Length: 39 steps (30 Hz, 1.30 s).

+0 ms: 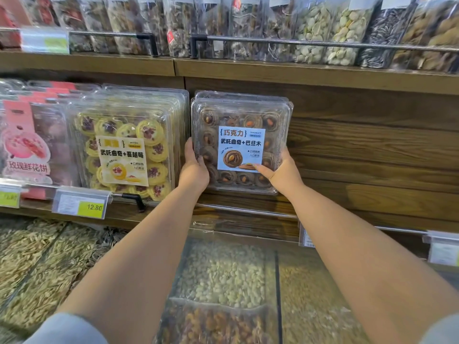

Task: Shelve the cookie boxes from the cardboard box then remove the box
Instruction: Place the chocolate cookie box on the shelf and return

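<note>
- My left hand (195, 167) and right hand (280, 173) clamp the lower sides of a clear chocolate cookie box (242, 142), upright against the wooden shelf (372, 150).
- It stands just beside the yellow cookie boxes (126, 142).
- Shelving step; next, I judge: seat it, release.
- Cardboard box out of view.

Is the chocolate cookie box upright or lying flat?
Upright: the chocolate cookie box is on edge, label facing out, held by the left hand and right hand.
</note>
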Each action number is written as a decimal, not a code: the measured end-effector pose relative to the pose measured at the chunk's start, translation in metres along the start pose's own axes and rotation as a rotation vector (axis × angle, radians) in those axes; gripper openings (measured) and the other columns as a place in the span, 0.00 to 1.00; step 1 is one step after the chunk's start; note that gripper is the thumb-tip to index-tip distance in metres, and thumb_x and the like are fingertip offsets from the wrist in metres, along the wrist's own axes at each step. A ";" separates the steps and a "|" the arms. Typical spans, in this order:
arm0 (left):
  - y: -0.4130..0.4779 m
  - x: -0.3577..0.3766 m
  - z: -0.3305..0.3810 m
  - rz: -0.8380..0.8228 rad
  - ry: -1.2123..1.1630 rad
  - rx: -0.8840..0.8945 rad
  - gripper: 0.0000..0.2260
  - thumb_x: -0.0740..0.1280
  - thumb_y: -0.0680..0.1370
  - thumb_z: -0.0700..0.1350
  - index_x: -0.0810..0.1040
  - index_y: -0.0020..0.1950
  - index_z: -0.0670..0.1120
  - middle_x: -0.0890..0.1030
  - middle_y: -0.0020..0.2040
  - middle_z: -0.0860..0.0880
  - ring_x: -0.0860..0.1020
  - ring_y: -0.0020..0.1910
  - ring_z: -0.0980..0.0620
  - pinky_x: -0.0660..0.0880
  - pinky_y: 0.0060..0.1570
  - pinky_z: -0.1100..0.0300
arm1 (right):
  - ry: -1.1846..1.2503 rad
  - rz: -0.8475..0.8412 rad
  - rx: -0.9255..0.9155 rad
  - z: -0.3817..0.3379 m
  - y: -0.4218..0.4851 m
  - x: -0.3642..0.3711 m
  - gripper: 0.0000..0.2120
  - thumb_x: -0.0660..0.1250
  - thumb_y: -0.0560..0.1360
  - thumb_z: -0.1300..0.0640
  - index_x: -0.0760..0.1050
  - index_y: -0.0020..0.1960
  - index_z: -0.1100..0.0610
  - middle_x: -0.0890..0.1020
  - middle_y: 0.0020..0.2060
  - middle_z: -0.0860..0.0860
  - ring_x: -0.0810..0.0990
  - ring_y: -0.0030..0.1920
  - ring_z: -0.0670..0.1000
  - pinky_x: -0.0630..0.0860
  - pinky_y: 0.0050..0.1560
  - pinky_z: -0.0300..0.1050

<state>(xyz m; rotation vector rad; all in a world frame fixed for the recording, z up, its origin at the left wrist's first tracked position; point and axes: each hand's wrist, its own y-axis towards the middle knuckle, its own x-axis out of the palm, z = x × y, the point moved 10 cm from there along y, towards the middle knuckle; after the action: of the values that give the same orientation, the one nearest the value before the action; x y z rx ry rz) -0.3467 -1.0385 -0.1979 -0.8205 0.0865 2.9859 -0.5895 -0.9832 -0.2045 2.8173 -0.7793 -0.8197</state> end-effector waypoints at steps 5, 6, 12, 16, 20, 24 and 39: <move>-0.013 -0.001 -0.005 0.035 0.190 -0.059 0.36 0.57 0.79 0.37 0.37 0.77 0.53 0.75 0.61 0.36 0.77 0.52 0.38 0.74 0.46 0.52 | 0.025 -0.087 0.097 0.005 -0.007 0.002 0.55 0.78 0.66 0.53 0.44 0.78 0.48 0.65 0.73 0.51 0.66 0.71 0.53 0.65 0.70 0.50; -0.015 -0.003 -0.006 0.039 0.215 -0.078 0.38 0.59 0.79 0.37 0.35 0.77 0.53 0.74 0.62 0.38 0.77 0.51 0.40 0.76 0.46 0.50 | 0.023 -0.109 0.132 0.006 -0.009 0.002 0.59 0.79 0.65 0.55 0.39 0.78 0.48 0.63 0.74 0.52 0.65 0.72 0.54 0.64 0.71 0.51; -0.043 -0.007 0.011 0.050 0.282 -0.008 0.40 0.64 0.78 0.43 0.38 0.77 0.54 0.66 0.68 0.38 0.73 0.59 0.38 0.75 0.53 0.45 | -0.045 -0.096 0.236 -0.011 -0.026 -0.016 0.65 0.81 0.63 0.57 0.30 0.76 0.47 0.57 0.76 0.57 0.61 0.74 0.58 0.62 0.70 0.58; -0.072 -0.006 0.021 0.013 0.192 0.028 0.37 0.64 0.77 0.41 0.44 0.78 0.54 0.60 0.74 0.41 0.74 0.59 0.40 0.76 0.52 0.47 | -0.130 -0.065 0.263 -0.022 -0.047 -0.027 0.62 0.79 0.65 0.57 0.32 0.77 0.49 0.59 0.75 0.59 0.62 0.73 0.59 0.65 0.69 0.58; -0.111 -0.012 0.032 -0.004 0.037 0.151 0.28 0.63 0.78 0.40 0.58 0.76 0.50 0.69 0.65 0.47 0.73 0.60 0.45 0.73 0.51 0.53 | -0.063 -0.014 0.275 -0.029 -0.082 -0.039 0.54 0.77 0.68 0.52 0.41 0.78 0.52 0.59 0.75 0.58 0.63 0.74 0.58 0.65 0.69 0.55; -0.153 -0.001 0.019 -0.168 -0.047 0.141 0.19 0.63 0.78 0.43 0.69 0.69 0.48 0.77 0.50 0.50 0.77 0.48 0.49 0.74 0.48 0.56 | -0.016 0.075 0.204 -0.034 -0.133 -0.058 0.29 0.71 0.73 0.51 0.68 0.71 0.56 0.74 0.65 0.56 0.74 0.64 0.54 0.70 0.61 0.44; -0.420 0.168 -0.028 -1.019 0.003 0.205 0.04 0.63 0.78 0.38 0.74 0.51 0.46 0.76 0.37 0.50 0.74 0.32 0.57 0.69 0.30 0.68 | 0.150 0.506 0.577 0.105 -0.490 -0.147 0.06 0.66 0.76 0.63 0.80 0.51 0.62 0.82 0.45 0.61 0.78 0.44 0.52 0.76 0.55 0.55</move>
<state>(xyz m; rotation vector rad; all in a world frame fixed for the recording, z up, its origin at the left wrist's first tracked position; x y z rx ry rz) -0.4526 -0.6165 -0.3252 -0.5834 -0.0246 1.9773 -0.5327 -0.4819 -0.3398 2.8341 -1.8407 -0.3303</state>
